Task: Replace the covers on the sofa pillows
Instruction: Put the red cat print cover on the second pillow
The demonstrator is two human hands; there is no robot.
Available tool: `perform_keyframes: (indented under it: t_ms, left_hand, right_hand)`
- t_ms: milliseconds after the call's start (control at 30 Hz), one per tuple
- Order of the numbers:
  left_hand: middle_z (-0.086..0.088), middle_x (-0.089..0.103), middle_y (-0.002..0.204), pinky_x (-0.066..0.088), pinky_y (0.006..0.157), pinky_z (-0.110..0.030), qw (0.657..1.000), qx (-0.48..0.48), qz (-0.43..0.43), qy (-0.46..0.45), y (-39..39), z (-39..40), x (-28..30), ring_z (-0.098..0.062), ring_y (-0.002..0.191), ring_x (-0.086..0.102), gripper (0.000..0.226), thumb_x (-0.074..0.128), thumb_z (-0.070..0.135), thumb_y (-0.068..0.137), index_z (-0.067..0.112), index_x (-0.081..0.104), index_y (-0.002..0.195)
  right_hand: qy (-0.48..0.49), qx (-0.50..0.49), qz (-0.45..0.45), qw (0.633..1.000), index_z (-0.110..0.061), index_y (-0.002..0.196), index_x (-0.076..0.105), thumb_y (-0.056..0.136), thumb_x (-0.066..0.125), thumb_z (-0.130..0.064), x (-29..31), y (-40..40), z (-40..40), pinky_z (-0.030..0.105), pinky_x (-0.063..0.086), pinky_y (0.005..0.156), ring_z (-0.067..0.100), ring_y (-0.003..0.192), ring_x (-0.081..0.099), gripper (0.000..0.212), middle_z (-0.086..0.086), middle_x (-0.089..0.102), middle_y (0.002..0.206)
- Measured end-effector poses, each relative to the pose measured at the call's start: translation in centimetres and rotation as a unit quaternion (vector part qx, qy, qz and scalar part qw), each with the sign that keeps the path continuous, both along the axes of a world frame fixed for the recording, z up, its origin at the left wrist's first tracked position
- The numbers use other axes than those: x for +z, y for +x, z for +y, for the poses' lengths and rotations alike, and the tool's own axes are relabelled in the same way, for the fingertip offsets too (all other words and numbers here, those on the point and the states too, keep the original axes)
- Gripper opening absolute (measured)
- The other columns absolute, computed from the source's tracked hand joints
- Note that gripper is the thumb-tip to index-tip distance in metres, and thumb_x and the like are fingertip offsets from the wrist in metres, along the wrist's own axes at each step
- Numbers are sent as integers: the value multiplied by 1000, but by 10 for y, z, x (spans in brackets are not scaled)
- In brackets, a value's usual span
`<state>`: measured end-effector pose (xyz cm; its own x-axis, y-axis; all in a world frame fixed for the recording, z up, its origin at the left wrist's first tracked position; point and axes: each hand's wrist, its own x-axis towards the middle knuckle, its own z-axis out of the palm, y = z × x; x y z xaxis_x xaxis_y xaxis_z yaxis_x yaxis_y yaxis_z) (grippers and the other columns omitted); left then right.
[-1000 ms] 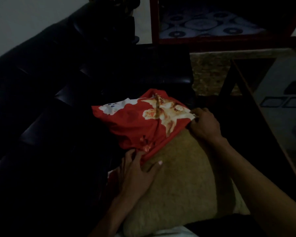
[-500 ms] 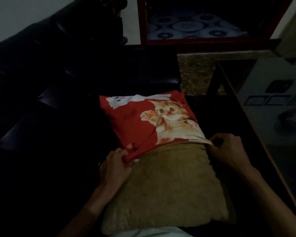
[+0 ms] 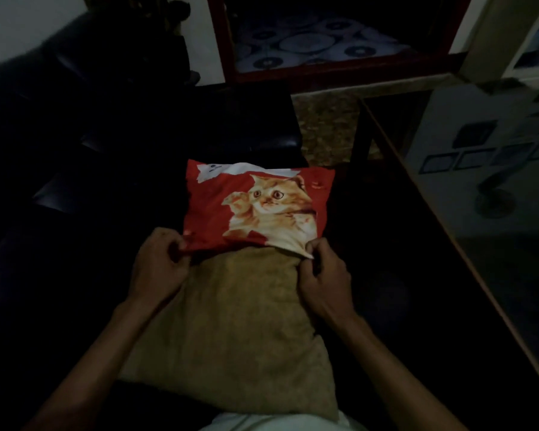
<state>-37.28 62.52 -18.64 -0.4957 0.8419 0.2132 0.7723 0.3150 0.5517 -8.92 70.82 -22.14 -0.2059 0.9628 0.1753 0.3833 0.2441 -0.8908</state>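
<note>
Left hand (image 3: 157, 269) fingers (image 3: 181, 244) curled tight, pinching the left corner of the cover's open hem. Right hand (image 3: 322, 275) same deal — fingers (image 3: 315, 247) curled round the hem's right corner, thumb side tucked against the fabric. Both grips sit at the hem line, one on each side of the pillow, well apart.

Cover (image 3: 255, 203): red, orange kitten print facing up, white patch along the far edge. It sits over the far part of the pillow only; fabric fairly flat, a few bunched folds at the left corner next to the left hand.

Pillow (image 3: 231, 321): tan, plush-looking, bare from the hem line down to the near edge. Lies flat, long axis running away from the person, near end resting against the person's lap, where a strip of light clothing (image 3: 277, 423) shows.

Under and around it — dark sofa (image 3: 137, 135), seat and backrest mostly lost in shadow. Right of the sofa, a glass-topped bench (image 3: 495, 181) with a wooden rim, reflections on the glass. Far side: red wooden frame (image 3: 324, 73) with a circle-patterned rug (image 3: 308, 42) behind it, speckled floor (image 3: 324, 129) in between.
</note>
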Motion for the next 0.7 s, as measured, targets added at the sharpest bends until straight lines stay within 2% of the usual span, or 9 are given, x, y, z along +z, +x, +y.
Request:
perform_keyframes:
  t_ms: [67,133,200,267,367,467,533,633,700]
  left_hand:
    - [3,62,103,44,81,-17,998,-58,4,39,23,10,7,-11,93,60,30,72,-1,77,16,64,99]
    - [5,64,118,45,94,-21,990,-139,6,19,49,24,3,-7,107,59,47,68,0,77,19,64,120]
    - [3,68,116,46,98,-24,979,-201,21,26,69,36,-1,-10,107,60,49,59,-2,75,20,69,118]
    - [1,72,103,47,90,-18,975,-208,18,69,81,34,4,-9,97,62,39,55,0,75,16,75,105]
    - [3,72,96,46,85,-14,964,-243,30,106,88,6,7,-7,92,63,30,53,9,79,11,76,98]
    - [8,66,94,51,79,-26,962,-258,46,76,90,-20,-3,-7,89,61,23,52,19,85,17,72,98]
    - [13,59,102,53,75,-32,970,-234,45,43,97,-19,-6,-5,93,56,21,56,32,88,24,66,105]
    - [14,48,132,45,93,-31,978,-201,60,-20,117,-9,-6,-6,116,46,65,63,71,79,36,53,133]
    - [13,44,139,46,98,-42,977,-189,94,-26,128,1,-8,-13,123,44,81,61,82,71,39,48,139]
  right_hand:
    - [10,1,53,999,-28,90,49,95,52,-12,-1,-2,-2,37,45,64,8,72,57,17,-10,58,79]
    - [37,13,86,996,-27,89,48,97,48,-14,2,-1,2,44,46,62,13,70,55,16,-7,56,78]
    - [70,39,63,995,-25,90,47,95,47,-12,4,4,3,49,47,62,17,72,56,14,-4,56,79]
    - [89,53,26,994,-26,91,47,94,48,-13,-1,13,-1,48,48,64,17,75,58,13,-5,57,82]
    - [87,6,-42,995,-30,102,48,91,60,-21,-19,29,-9,34,45,57,7,70,56,18,-17,53,79]
    - [-17,-77,-38,996,-27,120,49,90,71,-26,-38,30,-4,29,46,67,9,86,61,37,-14,60,99]
    - [-127,-77,0,989,-23,133,50,95,65,-28,-46,23,5,28,48,81,15,104,64,41,-4,64,117]
    - [-192,-59,43,979,-17,126,62,100,49,-8,-43,8,7,26,48,87,23,111,64,30,-2,65,111]
    - [-193,-93,76,974,-15,119,64,99,46,-5,-32,1,6,30,50,91,24,110,64,29,1,66,109]
